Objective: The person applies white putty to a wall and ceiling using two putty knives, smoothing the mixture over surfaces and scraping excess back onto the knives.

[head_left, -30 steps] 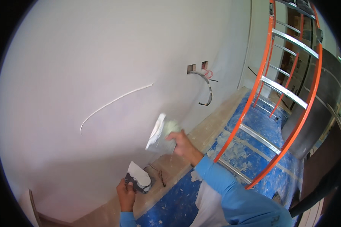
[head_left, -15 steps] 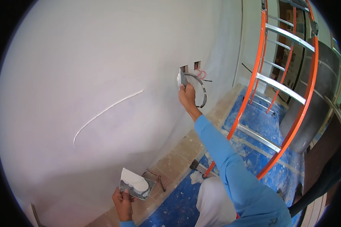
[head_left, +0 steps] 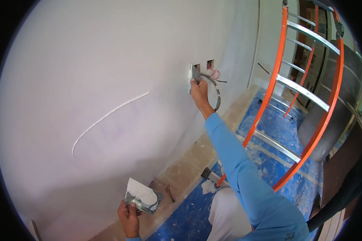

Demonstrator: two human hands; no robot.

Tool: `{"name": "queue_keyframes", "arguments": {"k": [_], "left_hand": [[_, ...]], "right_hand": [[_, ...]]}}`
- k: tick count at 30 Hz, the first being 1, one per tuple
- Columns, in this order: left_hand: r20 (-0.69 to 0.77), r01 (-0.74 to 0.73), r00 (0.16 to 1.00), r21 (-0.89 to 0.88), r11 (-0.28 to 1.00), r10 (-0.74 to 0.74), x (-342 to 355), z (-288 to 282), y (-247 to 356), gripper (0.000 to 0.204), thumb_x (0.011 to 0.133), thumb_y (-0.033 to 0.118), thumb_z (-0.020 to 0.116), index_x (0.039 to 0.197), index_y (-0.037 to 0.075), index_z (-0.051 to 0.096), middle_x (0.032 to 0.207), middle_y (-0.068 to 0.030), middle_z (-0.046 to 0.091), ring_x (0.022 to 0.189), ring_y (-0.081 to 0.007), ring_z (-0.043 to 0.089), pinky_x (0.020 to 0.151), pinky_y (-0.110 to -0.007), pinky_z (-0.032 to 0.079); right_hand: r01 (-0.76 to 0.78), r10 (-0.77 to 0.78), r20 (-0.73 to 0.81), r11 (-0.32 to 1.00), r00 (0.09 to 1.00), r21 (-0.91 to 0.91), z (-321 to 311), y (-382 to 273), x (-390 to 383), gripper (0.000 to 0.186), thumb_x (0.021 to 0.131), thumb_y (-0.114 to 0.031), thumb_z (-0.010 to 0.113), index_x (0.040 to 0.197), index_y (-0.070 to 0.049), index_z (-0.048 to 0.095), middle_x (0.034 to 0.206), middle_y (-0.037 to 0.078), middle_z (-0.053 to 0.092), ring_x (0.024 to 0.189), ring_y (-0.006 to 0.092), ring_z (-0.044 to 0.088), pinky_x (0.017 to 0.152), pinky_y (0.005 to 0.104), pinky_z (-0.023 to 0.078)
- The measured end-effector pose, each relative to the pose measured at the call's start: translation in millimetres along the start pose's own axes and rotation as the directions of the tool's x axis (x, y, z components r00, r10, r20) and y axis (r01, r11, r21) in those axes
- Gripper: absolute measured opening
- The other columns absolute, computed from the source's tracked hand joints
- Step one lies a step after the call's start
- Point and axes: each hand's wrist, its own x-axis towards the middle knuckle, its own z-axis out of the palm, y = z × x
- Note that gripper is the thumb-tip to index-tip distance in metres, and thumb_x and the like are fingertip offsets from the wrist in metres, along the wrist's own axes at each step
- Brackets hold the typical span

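Observation:
My left hand (head_left: 128, 220) grips the near edge of a small flat plate (head_left: 153, 207), its thumb on top. White filler (head_left: 142, 193) lies in a thick layer over the plate, held low in front of the white wall (head_left: 88, 60). With my right arm stretched forward, my right hand (head_left: 200, 94) is closed on a grey putty knife (head_left: 196, 75). Its blade is at the wall beside the nearer socket cut-out (head_left: 198, 67), with white filler showing along its left side. The fingers partly cover the tool.
A second cut-out (head_left: 210, 64) has thin red wires (head_left: 215, 74) coming out. A thick grey cable (head_left: 218, 96) loops down beside my right hand. An orange stepladder (head_left: 268, 94) stands to the right on blue floor covering (head_left: 181, 219). A curved white ridge (head_left: 104, 115) marks the wall.
My right hand has moved slightly up along the wall with the putty knife, beside the nearer cut-out. My left hand and the plate have tilted and shifted slightly; the view has moved a little.

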Motion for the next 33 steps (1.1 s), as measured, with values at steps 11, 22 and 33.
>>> {"name": "queue_keyframes", "arguments": {"k": [11, 22, 33], "left_hand": [[-0.159, 0.029, 0.986, -0.076, 0.997, -0.041, -13, -15, 18, 0.023, 0.096, 0.018, 0.057, 0.109, 0.000, 0.063, 0.089, -0.0053, 0.070, 0.067, -0.0110, 0.066, 0.053, -0.023, 0.054], [-0.246, 0.002, 0.968, -0.176, 0.984, -0.046, -39, -45, 42, 0.017, 0.095, 0.013, 0.057, 0.107, 0.001, 0.063, 0.089, -0.0052, 0.070, 0.068, -0.0127, 0.068, 0.055, -0.025, 0.056], [-0.486, -0.139, 0.874, -0.233, 0.962, 0.008, -62, -109, 62, 0.020, 0.095, 0.012, 0.055, 0.110, 0.000, 0.060, 0.095, -0.0087, 0.069, 0.073, -0.0157, 0.070, 0.058, -0.029, 0.060]], "right_hand": [[0.079, -0.085, 0.037, 0.985, 0.996, 0.154, 52, -79, -62, 0.023, 0.080, -0.010, 0.062, 0.096, 0.006, 0.068, 0.091, 0.018, 0.065, 0.082, 0.0296, 0.063, 0.074, 0.0374, 0.047], [0.128, -0.139, 0.058, 0.980, 0.989, 0.155, 108, -161, -156, 0.037, 0.081, 0.001, 0.060, 0.117, 0.004, 0.066, 0.109, 0.015, 0.062, 0.095, 0.0298, 0.061, 0.081, 0.0366, 0.049], [0.136, -0.166, 0.163, 0.974, 0.972, 0.180, 155, -224, -257, 0.050, 0.072, 0.003, 0.061, 0.122, 0.004, 0.063, 0.114, 0.010, 0.058, 0.095, 0.0334, 0.056, 0.076, 0.0405, 0.051]]}}
